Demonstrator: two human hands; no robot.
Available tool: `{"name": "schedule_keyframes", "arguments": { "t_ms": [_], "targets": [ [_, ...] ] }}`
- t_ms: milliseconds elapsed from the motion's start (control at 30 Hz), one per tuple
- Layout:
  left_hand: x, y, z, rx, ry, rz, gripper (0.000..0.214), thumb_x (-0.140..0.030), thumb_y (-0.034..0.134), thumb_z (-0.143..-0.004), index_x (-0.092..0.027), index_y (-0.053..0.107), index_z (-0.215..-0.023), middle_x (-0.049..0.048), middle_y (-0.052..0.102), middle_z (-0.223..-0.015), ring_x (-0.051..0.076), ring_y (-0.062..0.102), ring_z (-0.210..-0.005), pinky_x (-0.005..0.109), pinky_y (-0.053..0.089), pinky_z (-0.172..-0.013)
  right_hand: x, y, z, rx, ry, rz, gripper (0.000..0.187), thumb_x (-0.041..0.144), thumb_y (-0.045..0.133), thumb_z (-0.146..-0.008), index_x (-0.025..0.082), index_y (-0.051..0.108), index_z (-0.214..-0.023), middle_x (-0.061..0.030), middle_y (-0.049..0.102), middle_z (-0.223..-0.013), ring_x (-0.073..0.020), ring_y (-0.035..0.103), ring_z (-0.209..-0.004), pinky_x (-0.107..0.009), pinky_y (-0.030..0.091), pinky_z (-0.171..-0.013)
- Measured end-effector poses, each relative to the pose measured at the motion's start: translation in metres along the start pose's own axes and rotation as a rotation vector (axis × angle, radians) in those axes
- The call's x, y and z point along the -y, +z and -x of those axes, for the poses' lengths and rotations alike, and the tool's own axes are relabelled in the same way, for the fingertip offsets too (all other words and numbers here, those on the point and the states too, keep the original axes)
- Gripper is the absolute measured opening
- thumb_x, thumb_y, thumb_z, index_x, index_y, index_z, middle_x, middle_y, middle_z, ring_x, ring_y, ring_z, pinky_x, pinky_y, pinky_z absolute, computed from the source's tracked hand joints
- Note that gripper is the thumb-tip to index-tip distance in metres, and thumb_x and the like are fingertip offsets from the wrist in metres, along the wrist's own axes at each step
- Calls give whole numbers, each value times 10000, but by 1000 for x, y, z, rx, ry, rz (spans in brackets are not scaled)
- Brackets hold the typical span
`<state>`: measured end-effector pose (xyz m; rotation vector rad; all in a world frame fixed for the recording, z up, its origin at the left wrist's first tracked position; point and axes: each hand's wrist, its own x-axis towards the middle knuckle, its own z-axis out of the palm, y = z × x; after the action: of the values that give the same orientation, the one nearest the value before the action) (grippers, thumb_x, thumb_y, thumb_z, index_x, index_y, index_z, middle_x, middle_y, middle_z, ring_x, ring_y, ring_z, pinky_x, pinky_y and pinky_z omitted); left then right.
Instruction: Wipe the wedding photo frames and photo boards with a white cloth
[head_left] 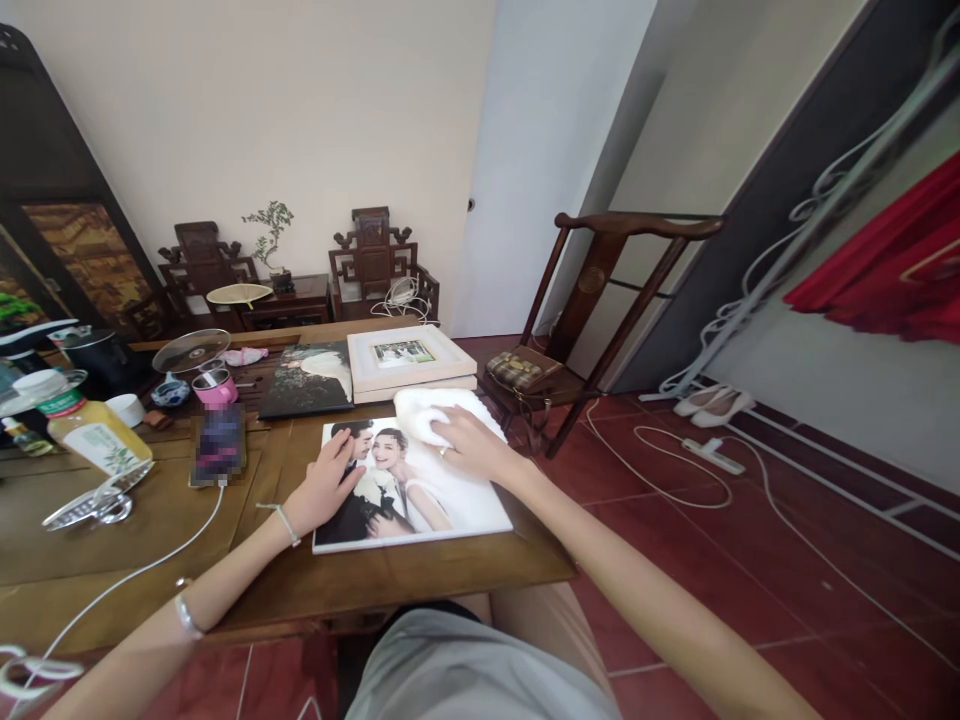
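A wedding photo panel [427, 500] lies on the wooden table near its front edge, showing a couple with a bouquet. My left hand [326, 490] rests on the panel's dark left part with its fingers stretched out, holding nothing. At the panel's upper right corner, my right hand [476, 445] has its fingers closed on a white fluffy cloth [412, 404], pressing a bunched part of it against the photo. Behind the cloth sit a pale boxed frame [454, 353] with a small picture and a dark photo panel [304, 385].
Left on the table [262, 590] are a pixelated phone [217, 450] on a white cable, a yellow bottle [101, 440], a hair clip [94, 508], a pink cup [215, 388] and a kettle [105, 355]. A wooden chair [589, 290] with a bag [517, 370] stands right.
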<state>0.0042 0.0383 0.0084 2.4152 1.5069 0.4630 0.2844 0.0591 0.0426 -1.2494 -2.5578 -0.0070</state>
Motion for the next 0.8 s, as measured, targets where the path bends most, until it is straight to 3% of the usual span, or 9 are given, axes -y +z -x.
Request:
{"name": "schedule_keyframes", "arguments": {
  "t_ms": [100, 233, 367, 500, 667, 800],
  "targets": [
    [0, 1, 0, -15, 16, -5, 522, -432, 352, -960, -159, 358, -1405, 171, 268, -1521, 286, 242, -1409, 482, 314, -1084, 19, -3, 22, 33, -10, -28, 283, 55, 504, -715, 112, 660, -944, -224, 550, -1284, -321, 372, -1324, -507, 275, -1084],
    [-5, 1, 1, -11, 18, -34, 504, -417, 337, -966, -164, 359, -1402, 162, 275, -1520, 273, 241, -1410, 450, 352, -1063, 56, -17, 73, 88, -41, -110, 317, 23, 492, -617, 133, 664, -861, -193, 506, -1352, -315, 295, -1371, -514, 193, -1131],
    [-11, 1, 3, -13, -5, -106, 499, -378, 286, -975, -136, 341, -1408, 171, 272, -1518, 282, 231, -1411, 456, 394, -1021, 77, -27, 105, 77, -84, -190, 340, 18, 476, -564, 169, 651, -814, -154, 551, -1303, -282, 336, -1350, -475, 241, -1125],
    [-12, -1, 4, 26, 8, -125, 500, -374, 276, -976, -133, 337, -1410, 170, 266, -1522, 278, 222, -1417, 444, 401, -1015, 59, -19, 82, 6, -59, -169, 279, 43, 507, -615, 153, 647, -829, -182, 544, -1268, -291, 423, -1269, -431, 370, -1041],
    [-8, -3, 3, 48, 13, -110, 526, -385, 292, -971, -125, 311, -1427, 174, 242, -1532, 282, 201, -1423, 476, 376, -1036, 11, -2, 19, -72, -58, -48, 177, 129, 541, -761, 124, 652, -899, -199, 587, -1144, -319, 491, -1152, -445, 423, -949],
    [-4, 1, 1, -2, 16, -69, 532, -419, 295, -968, -143, 326, -1422, 174, 259, -1524, 289, 219, -1416, 495, 370, -1039, -9, 3, -11, -82, -52, -39, 171, 156, 498, -839, 122, 640, -928, -190, 608, -1108, -295, 536, -1084, -427, 443, -916]
  ]
}}
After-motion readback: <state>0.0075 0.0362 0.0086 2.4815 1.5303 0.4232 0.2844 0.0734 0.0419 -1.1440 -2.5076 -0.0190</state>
